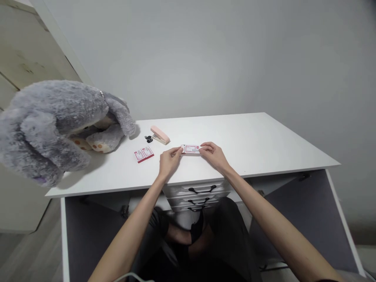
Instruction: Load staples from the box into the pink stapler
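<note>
Between my two hands, just above or on the white desk, is a small white box with red print [192,149]. My left hand [169,162] is closed on its left end, thumb along the near edge. Thumb and fingers of my right hand [215,157] pinch the right end. To the left, two small red-and-white boxes [143,154] lie side by side. Behind them rest a pink stapler [160,135] and a small black object [149,139], perhaps a staple remover.
A large grey plush toy [58,117] takes up the desk's left end. The white desk [264,145] backs onto a grey wall. Below its front edge are drawers with black handles [202,190], and open cabinet doors [308,219] stand on both sides of my legs.
</note>
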`<action>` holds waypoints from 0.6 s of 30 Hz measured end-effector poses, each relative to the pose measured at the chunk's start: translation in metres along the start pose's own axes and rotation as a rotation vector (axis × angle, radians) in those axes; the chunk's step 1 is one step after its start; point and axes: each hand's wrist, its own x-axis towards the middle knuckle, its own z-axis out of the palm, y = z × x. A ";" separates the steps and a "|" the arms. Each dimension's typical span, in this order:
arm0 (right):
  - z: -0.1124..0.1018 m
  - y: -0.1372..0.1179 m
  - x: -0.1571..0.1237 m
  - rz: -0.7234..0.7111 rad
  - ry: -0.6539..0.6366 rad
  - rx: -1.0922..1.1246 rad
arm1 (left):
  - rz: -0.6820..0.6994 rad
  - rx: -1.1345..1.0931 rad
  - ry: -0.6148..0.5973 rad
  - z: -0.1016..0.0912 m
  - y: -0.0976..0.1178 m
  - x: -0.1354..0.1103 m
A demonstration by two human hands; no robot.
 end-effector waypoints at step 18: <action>0.002 -0.003 -0.003 -0.041 -0.042 -0.004 | 0.032 0.147 -0.006 0.001 0.012 -0.008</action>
